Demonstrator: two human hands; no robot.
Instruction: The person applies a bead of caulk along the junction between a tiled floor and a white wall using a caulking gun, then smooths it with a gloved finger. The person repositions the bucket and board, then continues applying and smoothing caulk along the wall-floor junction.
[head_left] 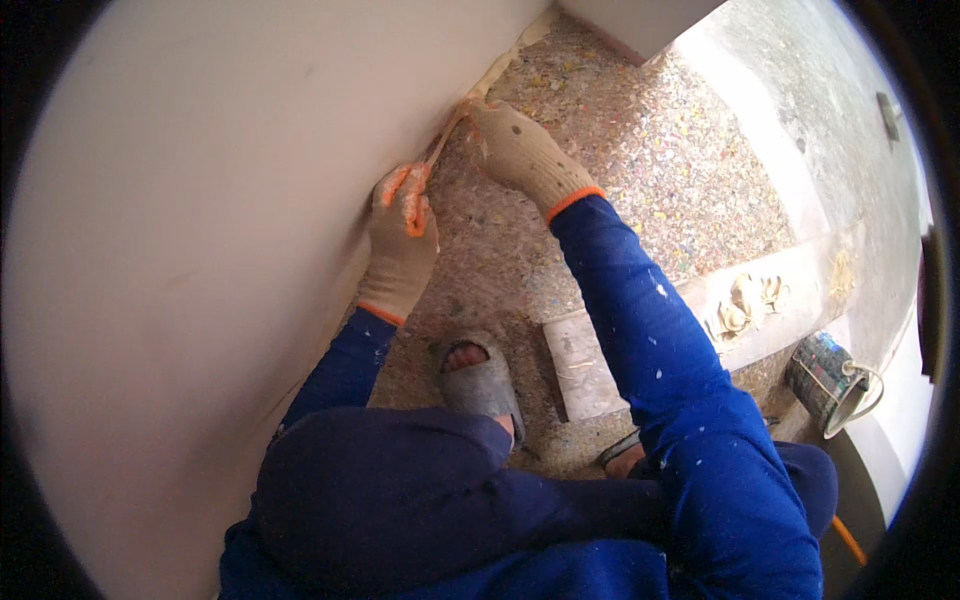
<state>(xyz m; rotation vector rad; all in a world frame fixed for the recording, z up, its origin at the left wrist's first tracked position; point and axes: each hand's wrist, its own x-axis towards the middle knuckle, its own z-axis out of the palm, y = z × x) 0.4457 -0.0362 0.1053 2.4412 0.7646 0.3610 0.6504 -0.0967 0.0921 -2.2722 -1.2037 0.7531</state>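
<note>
A cream strip of masking tape [491,77] runs along the foot of the white wall [220,180], where the wall meets the speckled floor covering. My right hand [525,152], in a beige knit glove with an orange cuff, pinches the strip low beside the wall; its fingertips are partly hidden. A narrow length of tape stretches from there down to my left hand [402,235]. That hand wears a matching glove with orange on the fingers, which are bent and closed at the tape's near end, close against the wall.
Crumpled tape pieces [745,303] lie on a pale, flat sheet [590,372] to the right. Past it, a dark paint-stained bucket [826,380] with a handle is tipped toward the right. A wall corner [640,25] juts out at the top. My grey slipper [478,385] is below my hands.
</note>
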